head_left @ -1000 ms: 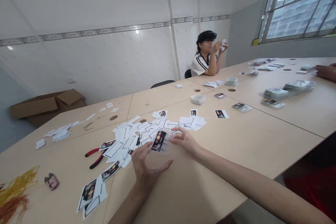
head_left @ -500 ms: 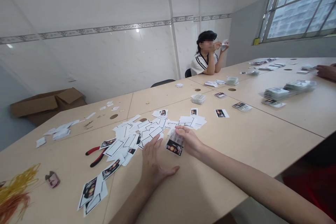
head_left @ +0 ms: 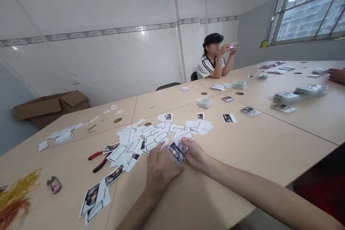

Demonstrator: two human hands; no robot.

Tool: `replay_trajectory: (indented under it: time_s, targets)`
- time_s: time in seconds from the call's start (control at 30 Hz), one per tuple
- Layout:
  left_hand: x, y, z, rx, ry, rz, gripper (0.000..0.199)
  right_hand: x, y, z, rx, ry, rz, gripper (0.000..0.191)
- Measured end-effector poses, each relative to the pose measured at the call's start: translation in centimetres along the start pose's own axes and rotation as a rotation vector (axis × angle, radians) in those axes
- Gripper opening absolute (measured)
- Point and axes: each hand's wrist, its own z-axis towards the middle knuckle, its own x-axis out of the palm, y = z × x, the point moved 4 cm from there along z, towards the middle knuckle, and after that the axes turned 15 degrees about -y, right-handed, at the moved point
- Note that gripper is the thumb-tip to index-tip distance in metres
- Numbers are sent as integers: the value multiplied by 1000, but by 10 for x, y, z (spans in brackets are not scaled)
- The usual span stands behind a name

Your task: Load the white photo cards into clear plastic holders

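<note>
My right hand [head_left: 198, 153] pinches a small clear plastic packet [head_left: 184, 146] at its upper right. A dark printed card [head_left: 176, 153] shows at the packet's front, tilted above the table. On the other side my left hand [head_left: 161, 166] is open, thumb and fingers spread around the lower left of the packet. Whether its fingertips touch the packet I cannot tell. Just beyond both hands lies a loose heap of white cards with black outlines [head_left: 151, 136]. Several dark printed cards [head_left: 91, 197] lie near the left forearm.
Red-handled pliers [head_left: 99, 161], a small pink object [head_left: 54, 185] and yellow cords [head_left: 24, 190] lie at left. Stacks of packed cards [head_left: 287, 97] stand at right. A co-worker [head_left: 211, 61] sits across the table holding a card. A cardboard box [head_left: 51, 107] is beyond the table.
The packet has turned and tilted up, and moved closer to my left hand. My left thumb has drawn in toward it. The co-worker's held card has changed angle.
</note>
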Motion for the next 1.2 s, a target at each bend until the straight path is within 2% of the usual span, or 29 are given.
replay_trajectory:
  time_s: [0.13,0.33,0.43,0.53,0.6,0.77,0.93,1.2]
  targets:
    - [-4,-3,3,2,-44,-19,62,0,0,-2,-28,-2,-12,21]
    - [-6,-7,5,33,-43,8,56,0,0,-3,-45,-10,-131,21]
    - [-8,-9,7,34,-64,-1,52,4,10,-10,-203,-4,-362,20]
    - [-8,-8,7,11,-77,-16,49,16,19,-24,-432,102,-635,25]
    - [-8,-7,6,3,-84,-29,49,21,20,-30,-492,180,-748,34]
    - [-8,-9,6,39,-89,-50,45,20,14,-31,-465,238,-843,48]
    - [-11,-13,9,66,-113,-69,46,20,12,-25,-439,291,-761,40]
    - [-13,-16,9,108,-120,-63,46,14,3,-15,-264,322,-630,38]
